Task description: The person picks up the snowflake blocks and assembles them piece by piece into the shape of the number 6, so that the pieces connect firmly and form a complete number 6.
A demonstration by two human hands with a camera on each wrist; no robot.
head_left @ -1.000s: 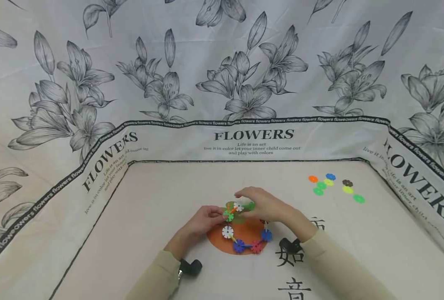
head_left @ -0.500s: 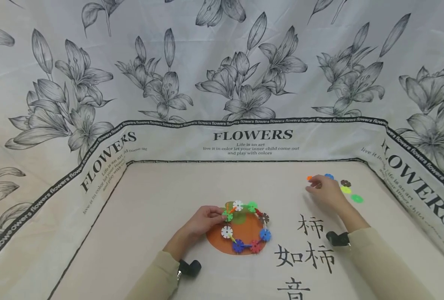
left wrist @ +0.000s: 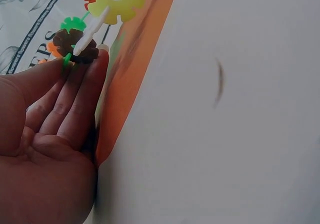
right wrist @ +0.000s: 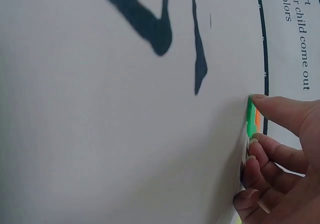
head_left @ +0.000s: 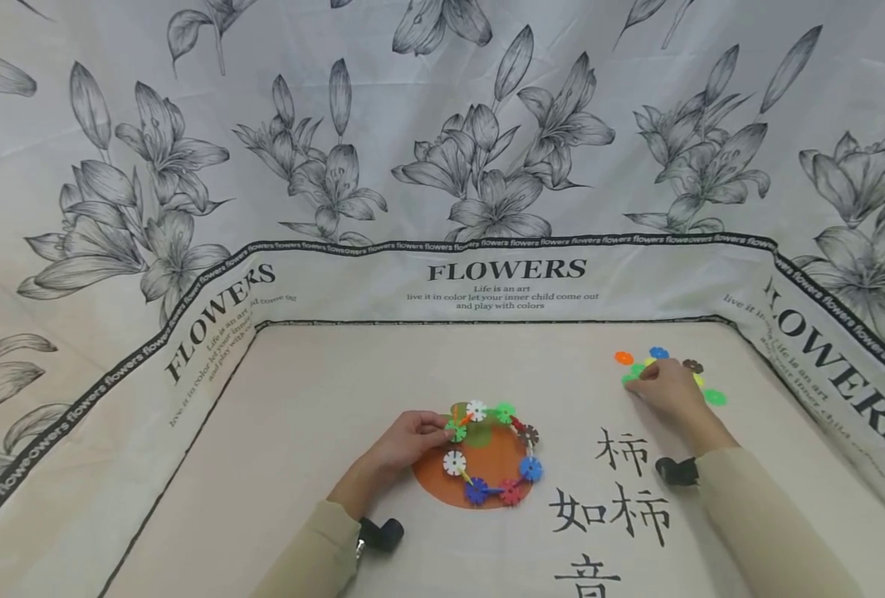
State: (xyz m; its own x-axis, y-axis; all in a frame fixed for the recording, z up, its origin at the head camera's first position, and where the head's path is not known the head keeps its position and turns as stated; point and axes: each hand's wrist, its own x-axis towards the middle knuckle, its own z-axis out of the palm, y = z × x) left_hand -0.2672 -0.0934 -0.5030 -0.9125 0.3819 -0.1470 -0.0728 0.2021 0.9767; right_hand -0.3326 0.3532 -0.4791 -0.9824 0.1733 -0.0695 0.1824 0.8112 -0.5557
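- My left hand (head_left: pixel 410 440) pinches a green notched disc (head_left: pixel 455 429) at the near-left edge of the linked ring; the rest of that ring curves away to the right of my grip.
- My right hand (head_left: pixel 668 394) has thumb and forefinger closed on the rim of a loose green disc (right wrist: pixel 251 116), low against the printed cloth (head_left: pixel 300 415).
- I judge these snowflake discs to be light, stiff plastic, smooth enough to slide under a fingertip; the rim is the place to take one, leaving its slots free.
- The ring probably flexes at its slotted joints and could pop apart if lifted by one piece, so I would steady it close to a joint.
- Around my right fingertips: an orange disc (head_left: pixel 623 358) beyond and left, a blue disc (head_left: pixel 658 354) just beyond, a brown disc (head_left: pixel 692 365) beyond and right.
- Those close neighbours crowd my fingers, and my hand partly hides yellow pieces.
- A black wrist camera (head_left: pixel 677 471) sits behind my right grip.
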